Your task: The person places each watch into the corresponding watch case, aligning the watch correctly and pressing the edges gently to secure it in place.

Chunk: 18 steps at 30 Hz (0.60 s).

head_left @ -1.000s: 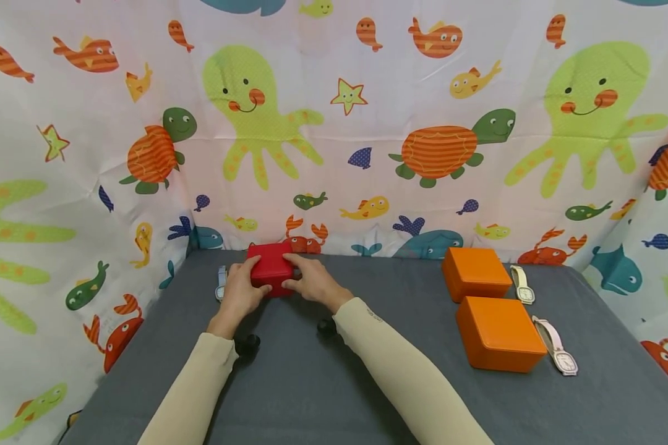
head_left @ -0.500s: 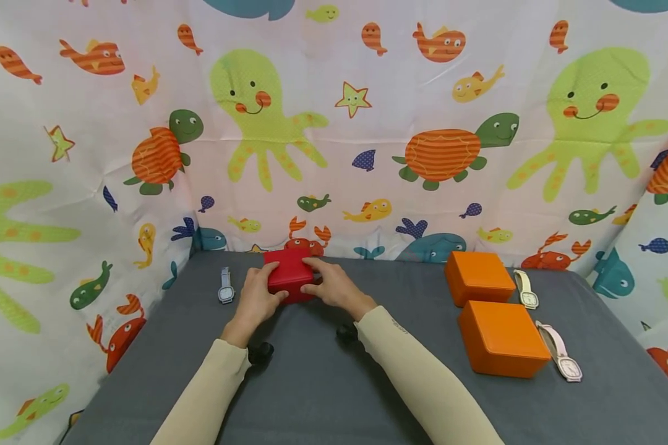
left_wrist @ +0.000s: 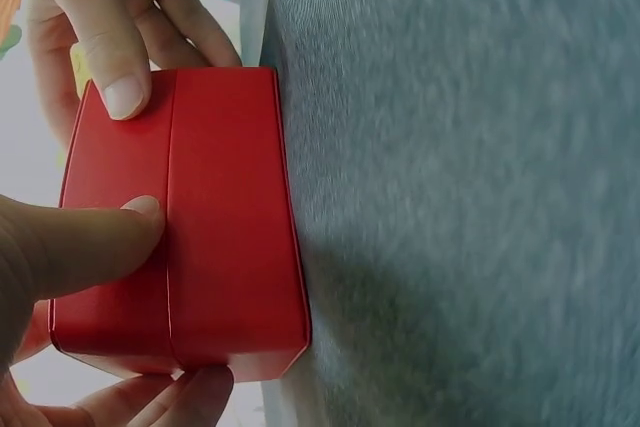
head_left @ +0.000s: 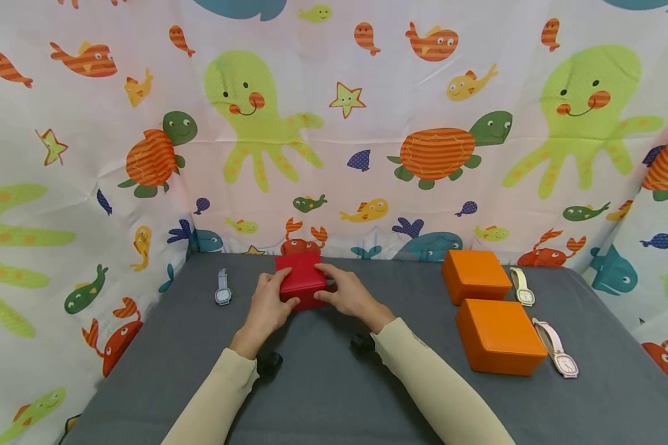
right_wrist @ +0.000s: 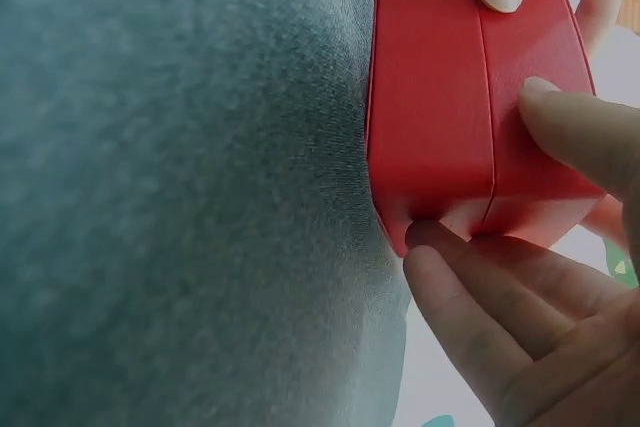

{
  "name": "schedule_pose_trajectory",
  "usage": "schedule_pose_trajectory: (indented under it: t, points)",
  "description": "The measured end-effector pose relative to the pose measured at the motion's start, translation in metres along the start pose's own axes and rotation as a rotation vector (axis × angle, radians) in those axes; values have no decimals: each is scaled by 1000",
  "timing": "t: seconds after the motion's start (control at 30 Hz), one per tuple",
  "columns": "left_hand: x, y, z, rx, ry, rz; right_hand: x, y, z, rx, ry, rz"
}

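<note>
Between my two hands stands a closed red box (head_left: pixel 302 283) with a seam running across its front, low on the grey tabletop near the back. My left hand (head_left: pixel 266 307) grips its left side, the thumb pressed on the front face by the seam and fingers along the side, as the left wrist view shows. On the right side, my right hand (head_left: pixel 352 295) holds it with the thumb on the front, above the seam, and fingers bent against the side wall. In the left wrist view the red box (left_wrist: pixel 230 217) sits right at the cloth.
A pale blue watch (head_left: pixel 222 289) lies left of the hands. Two orange boxes (head_left: pixel 475 275) stand on the right, one nearer than the other, beside a cream watch (head_left: pixel 523 287) and a pink watch (head_left: pixel 558 351). A printed curtain (head_left: pixel 334 142) hangs behind the grey table (head_left: pixel 323 402).
Both hands have moved the red box to the right and a little nearer, away from the pale blue watch, which now shows whole. The orange boxes and other watches stay put.
</note>
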<state>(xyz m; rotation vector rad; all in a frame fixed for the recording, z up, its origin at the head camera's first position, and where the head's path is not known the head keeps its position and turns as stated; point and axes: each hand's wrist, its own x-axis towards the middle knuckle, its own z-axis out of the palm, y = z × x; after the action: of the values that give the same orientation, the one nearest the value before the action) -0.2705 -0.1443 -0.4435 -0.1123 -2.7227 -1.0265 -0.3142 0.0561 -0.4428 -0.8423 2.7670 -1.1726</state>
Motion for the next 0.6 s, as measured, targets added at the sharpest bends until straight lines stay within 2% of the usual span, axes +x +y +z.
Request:
schedule_pose_trajectory:
  t: [0.43,0.6]
  points:
    - [-9,14,2,10,-33,-1,-18,1,-8,10,-7,5]
    - [-8,11,2,-15,-42,-14,-19,2,-9,33,9,24]
